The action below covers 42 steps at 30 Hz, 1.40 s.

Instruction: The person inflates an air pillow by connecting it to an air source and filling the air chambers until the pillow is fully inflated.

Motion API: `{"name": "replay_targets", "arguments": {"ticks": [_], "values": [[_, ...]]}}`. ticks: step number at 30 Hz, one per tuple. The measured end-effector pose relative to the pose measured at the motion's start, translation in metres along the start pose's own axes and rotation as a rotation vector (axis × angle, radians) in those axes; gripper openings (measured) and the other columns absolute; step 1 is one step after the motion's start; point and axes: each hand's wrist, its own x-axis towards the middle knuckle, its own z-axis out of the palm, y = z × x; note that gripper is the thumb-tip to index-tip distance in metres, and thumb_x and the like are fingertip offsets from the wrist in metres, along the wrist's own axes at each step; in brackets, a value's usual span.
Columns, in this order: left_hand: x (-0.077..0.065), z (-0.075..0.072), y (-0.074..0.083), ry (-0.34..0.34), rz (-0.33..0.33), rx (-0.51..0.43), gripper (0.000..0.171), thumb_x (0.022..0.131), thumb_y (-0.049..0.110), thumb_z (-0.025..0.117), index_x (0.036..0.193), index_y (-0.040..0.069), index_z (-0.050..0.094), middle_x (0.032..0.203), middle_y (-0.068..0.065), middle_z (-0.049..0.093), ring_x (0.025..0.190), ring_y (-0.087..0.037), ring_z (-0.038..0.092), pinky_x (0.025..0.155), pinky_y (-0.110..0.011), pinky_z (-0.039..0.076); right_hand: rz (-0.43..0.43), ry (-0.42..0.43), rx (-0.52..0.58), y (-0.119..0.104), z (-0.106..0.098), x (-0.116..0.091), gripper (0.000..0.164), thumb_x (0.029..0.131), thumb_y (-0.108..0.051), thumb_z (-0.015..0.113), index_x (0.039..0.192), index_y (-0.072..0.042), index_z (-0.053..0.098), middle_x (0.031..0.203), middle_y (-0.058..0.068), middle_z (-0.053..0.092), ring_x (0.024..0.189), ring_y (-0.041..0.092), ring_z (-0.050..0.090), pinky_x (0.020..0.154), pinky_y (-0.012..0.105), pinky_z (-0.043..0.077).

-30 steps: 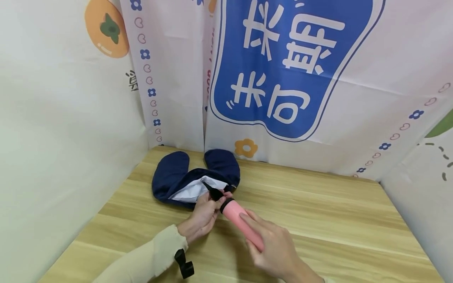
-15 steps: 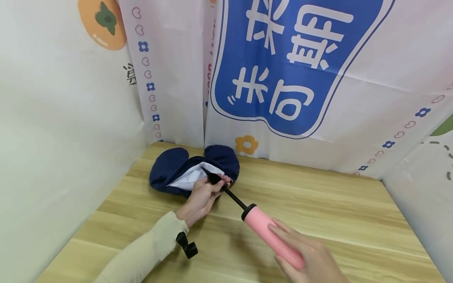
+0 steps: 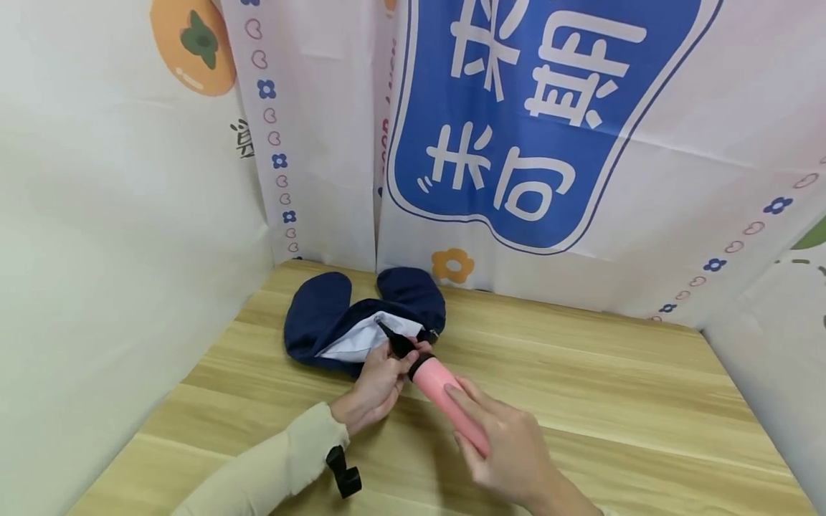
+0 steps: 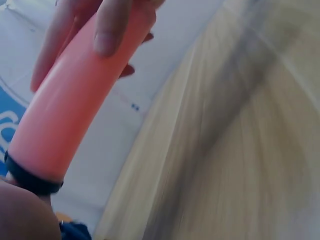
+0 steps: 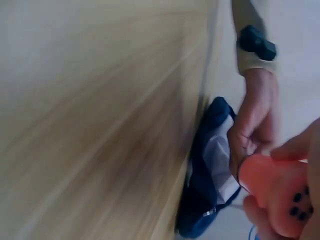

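A navy U-shaped neck pillow [image 3: 316, 315] lies on the table, its cover unzipped so that a white inner [image 3: 351, 345] shows. My left hand [image 3: 376, 380] pinches the front of a pink hand pump by its black nozzle [image 3: 401, 345], whose thin tip meets the white inner. Round the pump's pink barrel [image 3: 445, 398] my right hand [image 3: 513, 444] curls its fingers. The barrel's black collar sits right against the left hand, hiding the rod. In the right wrist view, a zipper pull [image 5: 209, 212] hangs at the pillow's opening.
The wood-grain table [image 3: 600, 387] extends to the right of both hands. White printed cloth walls [image 3: 310, 143] stand behind and at both sides, close to the pillow's back. A black wrist mount [image 3: 343, 473] sticks out from the left sleeve.
My right hand drew the pink barrel back, baring a black rod half a second ago, then pushed it forward against the left hand again. The left hand kept its hold on the nozzle.
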Motion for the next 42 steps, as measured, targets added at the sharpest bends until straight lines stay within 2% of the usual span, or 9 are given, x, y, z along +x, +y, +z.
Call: {"name": "replay_targets", "arguments": {"ticks": [6, 10, 15, 20, 26, 30, 34, 38, 42], "values": [[0.008, -0.004, 0.004, -0.029, -0.022, 0.009, 0.033, 0.102, -0.012, 0.054, 0.133, -0.013, 0.044, 0.109, -0.001, 0.076, 0.102, -0.007, 0.075, 0.094, -0.020, 0.058, 0.049, -0.118, 0.084, 0.009, -0.032, -0.025, 0.076, 0.080, -0.018, 0.090, 0.150, -0.022, 0.061, 0.149, 0.001, 0.065, 0.110, 0.017, 0.077, 0.084, 0.019, 0.061], [0.013, -0.006, 0.011, -0.022, -0.019, 0.009, 0.032, 0.102, -0.013, 0.053, 0.133, -0.012, 0.045, 0.107, 0.001, 0.076, 0.102, -0.007, 0.075, 0.094, -0.020, 0.058, 0.087, -0.160, 0.108, 0.014, -0.053, -0.038, 0.078, 0.078, -0.018, 0.092, 0.149, -0.023, 0.061, 0.149, 0.000, 0.065, 0.114, 0.019, 0.075, 0.098, 0.013, 0.054], [0.014, -0.004, 0.018, -0.026, 0.001, 0.003, 0.027, 0.103, -0.011, 0.053, 0.129, -0.007, 0.049, 0.109, 0.001, 0.076, 0.105, -0.008, 0.073, 0.094, -0.019, 0.057, 0.068, -0.105, 0.086, 0.015, -0.065, -0.037, 0.073, 0.076, -0.022, 0.092, 0.144, -0.023, 0.066, 0.143, 0.000, 0.070, 0.097, 0.008, 0.078, 0.082, 0.010, 0.055], [0.004, 0.002, 0.007, -0.050, -0.030, 0.004, 0.029, 0.103, -0.012, 0.050, 0.131, -0.007, 0.046, 0.112, 0.002, 0.075, 0.108, -0.008, 0.073, 0.100, -0.019, 0.056, -0.038, -0.026, 0.087, 0.011, -0.047, -0.021, 0.057, 0.086, -0.025, 0.081, 0.141, -0.014, 0.069, 0.136, 0.009, 0.073, 0.073, 0.001, 0.067, 0.062, 0.015, 0.053], [-0.001, 0.010, -0.005, -0.003, -0.009, -0.011, 0.022, 0.104, -0.009, 0.053, 0.126, -0.004, 0.050, 0.109, 0.002, 0.075, 0.109, -0.007, 0.071, 0.097, -0.017, 0.056, -0.013, -0.032, 0.032, 0.012, -0.020, -0.002, 0.065, 0.073, -0.018, 0.087, 0.136, -0.018, 0.072, 0.129, 0.007, 0.077, 0.064, 0.002, 0.060, 0.052, 0.018, 0.046], [0.006, 0.008, -0.003, -0.007, -0.013, 0.013, 0.026, 0.103, -0.010, 0.054, 0.128, -0.007, 0.049, 0.111, -0.002, 0.075, 0.108, -0.008, 0.072, 0.095, -0.017, 0.056, 0.012, -0.091, -0.009, 0.015, -0.013, -0.006, 0.069, 0.077, -0.022, 0.089, 0.143, -0.021, 0.068, 0.137, 0.005, 0.073, 0.082, 0.010, 0.075, 0.059, 0.024, 0.055], [0.012, 0.002, 0.003, 0.014, -0.021, 0.017, 0.034, 0.098, -0.018, 0.051, 0.132, -0.012, 0.047, 0.112, -0.006, 0.075, 0.103, -0.011, 0.075, 0.092, -0.019, 0.058, 0.036, -0.176, 0.035, 0.019, -0.025, -0.020, 0.074, 0.084, -0.023, 0.087, 0.152, -0.022, 0.058, 0.150, 0.003, 0.064, 0.111, 0.017, 0.076, 0.080, 0.033, 0.065], [0.012, -0.003, 0.012, 0.032, -0.025, 0.034, 0.034, 0.098, -0.020, 0.050, 0.131, -0.012, 0.048, 0.112, -0.005, 0.075, 0.102, -0.011, 0.075, 0.090, -0.019, 0.058, 0.063, -0.195, 0.111, 0.019, -0.046, -0.034, 0.075, 0.085, -0.022, 0.088, 0.153, -0.021, 0.057, 0.153, 0.002, 0.062, 0.119, 0.021, 0.074, 0.097, 0.025, 0.060], [0.016, -0.001, 0.017, 0.028, 0.005, 0.014, 0.023, 0.102, -0.013, 0.053, 0.124, -0.007, 0.053, 0.105, 0.000, 0.076, 0.102, -0.010, 0.073, 0.090, -0.019, 0.058, 0.094, -0.159, 0.092, 0.020, -0.065, -0.045, 0.076, 0.078, -0.022, 0.093, 0.148, -0.024, 0.062, 0.147, 0.000, 0.066, 0.115, 0.020, 0.075, 0.099, 0.014, 0.054]]}}
